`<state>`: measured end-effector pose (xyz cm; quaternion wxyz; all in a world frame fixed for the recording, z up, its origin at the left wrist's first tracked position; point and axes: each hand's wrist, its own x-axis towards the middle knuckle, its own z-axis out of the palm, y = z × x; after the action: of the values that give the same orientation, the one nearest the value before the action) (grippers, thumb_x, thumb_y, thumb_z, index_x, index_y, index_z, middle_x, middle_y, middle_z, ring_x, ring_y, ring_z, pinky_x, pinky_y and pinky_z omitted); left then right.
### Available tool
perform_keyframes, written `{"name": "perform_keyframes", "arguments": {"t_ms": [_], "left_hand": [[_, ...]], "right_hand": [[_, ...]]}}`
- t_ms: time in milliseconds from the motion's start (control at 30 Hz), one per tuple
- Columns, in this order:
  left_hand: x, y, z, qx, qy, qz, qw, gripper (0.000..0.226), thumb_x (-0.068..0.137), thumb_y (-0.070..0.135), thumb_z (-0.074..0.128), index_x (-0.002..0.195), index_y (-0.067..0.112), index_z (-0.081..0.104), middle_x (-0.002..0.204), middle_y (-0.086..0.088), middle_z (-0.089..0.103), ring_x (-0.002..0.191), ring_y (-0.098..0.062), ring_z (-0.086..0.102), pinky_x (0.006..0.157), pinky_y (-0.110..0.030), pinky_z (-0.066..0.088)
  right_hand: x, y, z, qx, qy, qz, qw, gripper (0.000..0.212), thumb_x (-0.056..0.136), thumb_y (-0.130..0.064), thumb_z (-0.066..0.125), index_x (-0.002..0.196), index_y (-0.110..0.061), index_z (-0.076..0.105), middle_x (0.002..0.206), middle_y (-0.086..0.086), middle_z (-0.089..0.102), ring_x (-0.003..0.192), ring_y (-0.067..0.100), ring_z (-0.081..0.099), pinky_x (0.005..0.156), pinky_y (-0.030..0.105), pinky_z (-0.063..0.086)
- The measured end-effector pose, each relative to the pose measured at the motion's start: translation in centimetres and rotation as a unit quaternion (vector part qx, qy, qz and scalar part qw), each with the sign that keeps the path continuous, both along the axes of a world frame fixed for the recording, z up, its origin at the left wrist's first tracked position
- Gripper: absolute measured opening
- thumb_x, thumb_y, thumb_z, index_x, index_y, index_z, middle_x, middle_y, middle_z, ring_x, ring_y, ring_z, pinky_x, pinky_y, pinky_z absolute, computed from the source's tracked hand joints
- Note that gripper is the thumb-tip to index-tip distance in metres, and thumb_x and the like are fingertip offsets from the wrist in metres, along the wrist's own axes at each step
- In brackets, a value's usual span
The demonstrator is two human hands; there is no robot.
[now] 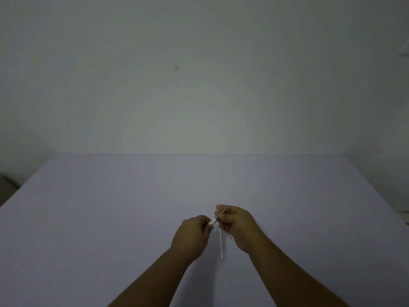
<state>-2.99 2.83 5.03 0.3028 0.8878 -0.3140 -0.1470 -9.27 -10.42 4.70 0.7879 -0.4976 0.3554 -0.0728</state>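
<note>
My two hands meet low in the middle of the view, above a pale lilac table (110,207). My left hand (192,235) pinches a small white pen piece (213,221) at its fingertips. My right hand (238,227) holds a thin pen refill (222,212) that slants up to the right; its lower end meets the white piece. A long white pen barrel (221,243) lies on the table between my hands, its far end hidden behind my right hand. The light is dim and small details are unclear.
A plain pale wall (199,74) rises behind the table's far edge. A brown object (8,181) shows past the table's left edge. Something white (405,49) sits at the upper right edge.
</note>
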Motion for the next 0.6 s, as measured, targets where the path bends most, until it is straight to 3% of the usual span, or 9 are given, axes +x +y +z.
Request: {"name": "perform_keyframes", "arguments": {"t_ms": [67,133,200,333,433,500,600], "left_hand": [[0.08,0.03,0.05,-0.001,-0.002,0.001,1.000,0.023,0.093,0.029,0.050,0.103,0.016,0.065,0.095,-0.003,0.071,0.073,-0.011,0.055,0.065,-0.022,0.039],[0.12,0.00,0.10,-0.004,0.000,0.000,1.000,0.022,0.093,0.029,0.050,0.103,0.016,0.065,0.095,-0.003,0.071,0.074,-0.012,0.056,0.064,-0.022,0.038],[0.10,-0.02,0.13,-0.005,0.000,-0.002,1.000,0.022,0.093,0.029,0.050,0.103,0.016,0.065,0.094,-0.003,0.071,0.073,-0.012,0.056,0.063,-0.022,0.038],[0.10,0.05,0.14,-0.005,-0.007,-0.002,1.000,0.023,0.094,0.029,0.050,0.104,0.015,0.065,0.096,-0.004,0.071,0.073,-0.011,0.055,0.063,-0.021,0.037],[0.10,0.05,0.14,-0.002,-0.011,-0.001,1.000,0.023,0.094,0.029,0.050,0.106,0.016,0.065,0.099,-0.003,0.071,0.075,-0.010,0.055,0.061,-0.018,0.035],[0.01,0.05,0.19,0.000,-0.011,-0.002,1.000,0.023,0.094,0.029,0.050,0.107,0.016,0.064,0.100,-0.003,0.071,0.077,-0.011,0.056,0.063,-0.018,0.035],[-0.15,0.11,0.25,-0.002,-0.011,-0.003,1.000,0.023,0.093,0.028,0.050,0.106,0.016,0.064,0.100,-0.004,0.071,0.076,-0.011,0.056,0.063,-0.018,0.035]], "right_hand": [[0.10,0.03,0.17,-0.007,0.002,-0.002,1.000,0.019,0.085,-0.003,0.062,0.103,-0.005,0.065,0.086,0.008,0.068,0.080,0.020,0.062,0.071,0.027,0.052],[0.09,0.27,0.18,-0.037,0.026,0.002,0.999,0.012,0.084,-0.014,0.067,0.093,-0.008,0.067,0.080,0.006,0.065,0.073,0.019,0.057,0.069,0.027,0.052],[0.10,0.31,0.10,-0.045,0.026,-0.003,0.999,0.005,0.084,-0.012,0.066,0.088,-0.008,0.066,0.077,0.008,0.063,0.066,0.017,0.053,0.065,0.027,0.050],[0.19,0.06,0.14,-0.007,-0.008,-0.020,1.000,0.025,0.085,0.001,0.060,0.107,-0.010,0.061,0.091,0.011,0.069,0.084,0.023,0.063,0.073,0.028,0.052],[0.24,0.46,0.22,-0.021,0.011,-0.014,1.000,0.027,0.084,-0.011,0.067,0.109,-0.005,0.060,0.085,0.010,0.065,0.072,0.020,0.058,0.068,0.028,0.051],[0.21,0.61,0.19,-0.036,0.015,-0.018,0.999,0.029,0.084,-0.009,0.066,0.111,-0.001,0.059,0.082,0.010,0.062,0.066,0.017,0.054,0.065,0.027,0.049],[0.10,0.40,0.24,-0.022,-0.006,-0.019,1.000,0.033,0.085,0.002,0.058,0.116,-0.009,0.057,0.097,0.013,0.066,0.088,0.023,0.062,0.072,0.028,0.051]]}}
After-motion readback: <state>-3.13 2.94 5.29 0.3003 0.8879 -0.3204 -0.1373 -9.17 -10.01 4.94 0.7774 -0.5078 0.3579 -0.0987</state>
